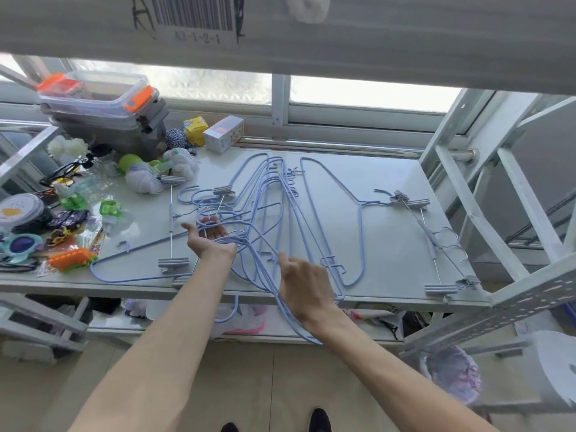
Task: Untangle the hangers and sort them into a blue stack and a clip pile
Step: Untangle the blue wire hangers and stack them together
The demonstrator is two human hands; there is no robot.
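The left hand point(209, 234), palm up and open, cradles the necks of the light, springy blue hangers point(268, 219), likely snag-prone, while the right hand point(304, 286) hovers half-open, holding nothing.

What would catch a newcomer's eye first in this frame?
The tangle of blue hangers sprawled across the middle of the white shelf, some loops hanging over its front edge. The left hand, palm up, and the right hand reach into it. A clip hanger lies apart at the right end.
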